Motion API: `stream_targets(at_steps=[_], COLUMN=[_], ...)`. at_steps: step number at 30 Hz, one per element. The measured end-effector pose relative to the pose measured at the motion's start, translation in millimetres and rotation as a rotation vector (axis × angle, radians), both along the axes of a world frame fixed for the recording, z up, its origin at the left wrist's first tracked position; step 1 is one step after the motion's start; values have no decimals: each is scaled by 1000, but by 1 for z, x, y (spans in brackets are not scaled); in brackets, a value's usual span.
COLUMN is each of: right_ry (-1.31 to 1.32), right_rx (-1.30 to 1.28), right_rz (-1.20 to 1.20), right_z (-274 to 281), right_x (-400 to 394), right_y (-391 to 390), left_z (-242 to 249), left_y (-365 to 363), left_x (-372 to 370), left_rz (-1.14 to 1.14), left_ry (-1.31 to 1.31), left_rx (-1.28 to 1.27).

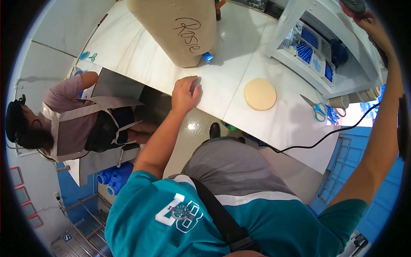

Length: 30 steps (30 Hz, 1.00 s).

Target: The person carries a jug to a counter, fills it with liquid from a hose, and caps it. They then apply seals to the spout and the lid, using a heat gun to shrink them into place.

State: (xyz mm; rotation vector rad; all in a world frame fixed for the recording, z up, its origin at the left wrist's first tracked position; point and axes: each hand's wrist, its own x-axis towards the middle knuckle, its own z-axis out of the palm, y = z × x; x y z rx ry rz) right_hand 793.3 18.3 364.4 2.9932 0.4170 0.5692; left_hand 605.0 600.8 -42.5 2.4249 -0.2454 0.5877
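Observation:
My left hand (pixel 185 93) rests at the front edge of the white table, its fingers loosely curled and nothing showing in them. Just beyond it stands a large beige plastic container (pixel 184 34) marked "Rosie", with a blue cap-like piece (pixel 207 57) at its base. Up at the top right, my right hand (pixel 369 25) is raised and closed around a red and dark grey handheld appliance (pixel 354 7) with a rounded end. The picture's edge cuts off part of it, so I cannot tell its kind. A round cream-coloured disc (pixel 260 94) lies between my hands on the table.
Blue-handled scissors (pixel 319 112) lie on the right by blue-wrapped pieces (pixel 332 115) and cups (pixel 340 101). A white shelf unit (pixel 299 68) holds baskets of blue packets (pixel 305 52). A black cord (pixel 317 143) crosses the table's right corner. Another person (pixel 72 115) in an apron works at left.

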Motion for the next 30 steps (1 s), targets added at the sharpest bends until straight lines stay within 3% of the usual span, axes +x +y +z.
stream_targets(at_steps=[2,4,6,10,12,14,15,18,19,22,24,25,27,28,30], right_ry=[371,296,101,330,159,-154,-150,-275,-214,68,317,349,483,576,568], right_rx=[3,-1,-213,5,-55,-5,-4,231,270,503,641,688,745,756,718], right_rz=[-345,-328,-69,-162,-387,-500,-507,105,186,327,209,186,89,16,-34], right_z=[12,-7,-19,-25,-25,-14,-23,-75,-88,-146,-191,-217,-264,-278,-301], right_x=[-14,7,27,31,-17,-102,-113,-136,-153,-198,-216,-221,-228,-235,-252], right_y=[55,35,14,32,102,228,224,209,224,255,258,255,249,247,240], left_z=[1,1,0,2,2,3,2,8,6,6,13,21,35,39,46], left_y=[1,2,2,2,5,6,6,4,4,0,-12,-19,-33,-39,-47], left_x=[-1,-1,-1,0,4,6,7,7,9,15,21,26,38,43,56], left_rz=[0,1,-24,-31,-52,-74,-89,-100,-104,-57,-30,-28,118,126,190], left_ry=[14,30,12,29,30,43,52,103,110,227,458,454,712,707,787], left_rx=[-13,-22,-41,-26,-14,-13,-15,-40,-38,-194,-724,-724,-1155,-1153,-1541])
